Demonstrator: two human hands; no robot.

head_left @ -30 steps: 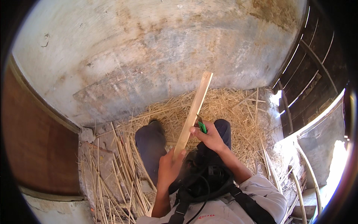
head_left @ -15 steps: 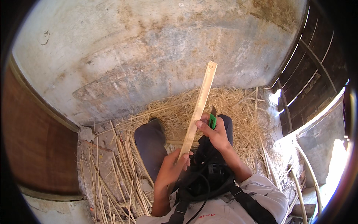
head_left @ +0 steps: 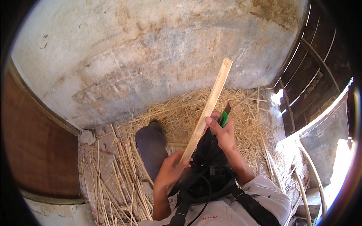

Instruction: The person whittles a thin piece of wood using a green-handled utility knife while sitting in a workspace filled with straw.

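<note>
A long pale strip of split bamboo or wood (head_left: 210,102) slants up and away to the right in front of me. My left hand (head_left: 172,168) is closed round its lower part, and the near end runs on below that hand beside my forearm. My right hand (head_left: 222,130) pinches the strip about midway between thumb and fingers. The same hand also grips a green utility knife (head_left: 224,119), its dark blade (head_left: 227,108) pointing up, apart from the strip. Part of the knife's handle is hidden in the palm.
Straw-like shavings (head_left: 181,109) cover the floor before me. Several thin split strips (head_left: 120,177) lie at the left. A stained wall (head_left: 151,56) rises ahead, with a brown panel (head_left: 41,139) at left and dark slatted boards (head_left: 313,67) at right. Curved poles (head_left: 313,165) lean at lower right.
The strip's far end has swung to the right and slightly up. My right hand has shifted right with the knife, whose blade now tilts more to the right. The left hand still grips the strip.
</note>
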